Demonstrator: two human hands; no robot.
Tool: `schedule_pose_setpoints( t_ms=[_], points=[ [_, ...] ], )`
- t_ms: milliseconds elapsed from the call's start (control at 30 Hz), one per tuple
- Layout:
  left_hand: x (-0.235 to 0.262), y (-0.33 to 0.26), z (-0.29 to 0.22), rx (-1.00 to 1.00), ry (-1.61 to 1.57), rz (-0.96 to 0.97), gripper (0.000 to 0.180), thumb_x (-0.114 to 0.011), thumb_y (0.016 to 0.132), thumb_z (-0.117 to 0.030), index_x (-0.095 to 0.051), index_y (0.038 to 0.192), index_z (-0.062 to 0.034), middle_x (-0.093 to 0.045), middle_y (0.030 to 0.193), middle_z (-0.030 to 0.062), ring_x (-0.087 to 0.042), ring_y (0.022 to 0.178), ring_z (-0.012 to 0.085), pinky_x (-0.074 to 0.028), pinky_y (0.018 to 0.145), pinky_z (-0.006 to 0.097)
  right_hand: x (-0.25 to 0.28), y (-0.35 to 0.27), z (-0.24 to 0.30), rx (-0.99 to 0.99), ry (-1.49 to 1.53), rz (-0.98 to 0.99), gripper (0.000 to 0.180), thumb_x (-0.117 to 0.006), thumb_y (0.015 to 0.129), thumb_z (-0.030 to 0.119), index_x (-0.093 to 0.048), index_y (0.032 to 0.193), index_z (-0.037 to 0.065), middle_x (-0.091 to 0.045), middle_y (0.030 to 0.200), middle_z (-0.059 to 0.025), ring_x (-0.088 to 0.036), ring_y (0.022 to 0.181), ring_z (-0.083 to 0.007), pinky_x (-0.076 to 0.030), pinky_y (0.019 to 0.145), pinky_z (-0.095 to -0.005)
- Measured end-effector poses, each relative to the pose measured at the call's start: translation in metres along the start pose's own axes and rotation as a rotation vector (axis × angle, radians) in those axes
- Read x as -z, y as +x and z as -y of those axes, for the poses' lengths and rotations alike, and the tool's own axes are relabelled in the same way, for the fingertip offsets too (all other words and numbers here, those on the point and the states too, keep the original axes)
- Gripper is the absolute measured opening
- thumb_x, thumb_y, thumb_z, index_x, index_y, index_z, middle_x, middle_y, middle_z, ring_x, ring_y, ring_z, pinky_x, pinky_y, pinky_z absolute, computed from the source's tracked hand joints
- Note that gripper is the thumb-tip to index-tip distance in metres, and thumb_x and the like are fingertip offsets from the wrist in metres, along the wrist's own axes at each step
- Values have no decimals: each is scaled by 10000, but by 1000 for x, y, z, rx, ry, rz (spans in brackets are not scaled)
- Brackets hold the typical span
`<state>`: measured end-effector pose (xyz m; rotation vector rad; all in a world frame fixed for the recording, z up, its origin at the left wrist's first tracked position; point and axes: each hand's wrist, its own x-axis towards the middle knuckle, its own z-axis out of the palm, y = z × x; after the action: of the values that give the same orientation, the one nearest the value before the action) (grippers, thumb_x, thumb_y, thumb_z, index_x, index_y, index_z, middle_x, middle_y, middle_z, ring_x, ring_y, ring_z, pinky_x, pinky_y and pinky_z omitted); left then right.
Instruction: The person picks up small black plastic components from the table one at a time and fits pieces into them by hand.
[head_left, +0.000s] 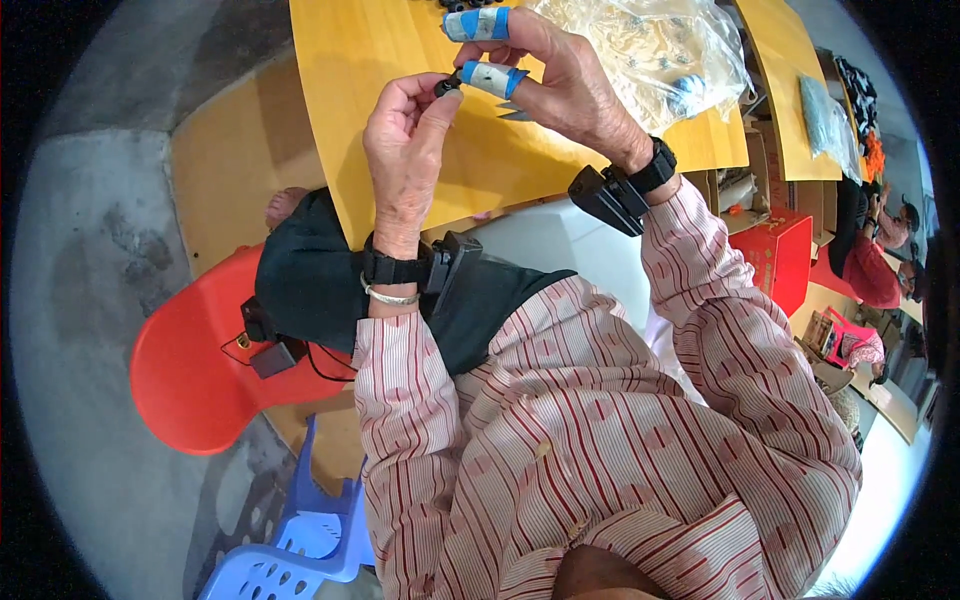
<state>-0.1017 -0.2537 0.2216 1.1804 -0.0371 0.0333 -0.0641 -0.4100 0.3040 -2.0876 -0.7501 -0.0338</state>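
Note:
A small black rounded part [448, 86] is pinched between the thumb and fingers of my left hand [405, 140], above the near edge of the yellow table [350, 150]. My right hand [575, 90] meets it from the right, its thumb tip and a bent finger closed at the part's upper end. Blue and white tape [492, 79] wraps that thumb; the forefinger, also taped [475, 24], stretches out above. Grey pointed tips [514, 112] show below the right thumb; what they belong to is hidden.
More black parts [460, 3] lie at the table's far edge. A clear plastic bag [650, 60] covers the table's right side. Beyond it stand a red box [775, 260] and another yellow table [790, 90]. Red [200, 350] and blue [310, 540] plastic chairs are at left; people sit far right.

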Motion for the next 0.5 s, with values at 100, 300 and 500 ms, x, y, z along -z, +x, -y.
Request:
schedule_pose_setpoints(
  t_ms=[100,300,500],
  points=[
    [-2,1,2,1,28,-4,189,-629,834,-31,-562,999,34,-577,857,27,-531,773,65,-455,703,184,0,-1,-2,56,-34,-10,246,-629,838,71,-549,1069,40,-590,860,-87,-582,739,-196,-471,645,-288],
    [0,3,5,-8,74,-12,178,-638,827,-29,-570,977,38,-594,844,34,-540,753,64,-462,687,184,0,2,-5,97,-59,5,239,-630,826,58,-554,1053,39,-579,848,-111,-571,749,-244,-465,642,-325],
    [-2,2,0,-5,125,-6,176,-623,838,-20,-568,994,38,-589,864,33,-541,775,70,-457,713,193,-1,8,-21,618,-490,-85,258,-633,806,32,-551,1050,19,-578,850,-119,-529,765,-281,-442,651,-364]
  ],
)
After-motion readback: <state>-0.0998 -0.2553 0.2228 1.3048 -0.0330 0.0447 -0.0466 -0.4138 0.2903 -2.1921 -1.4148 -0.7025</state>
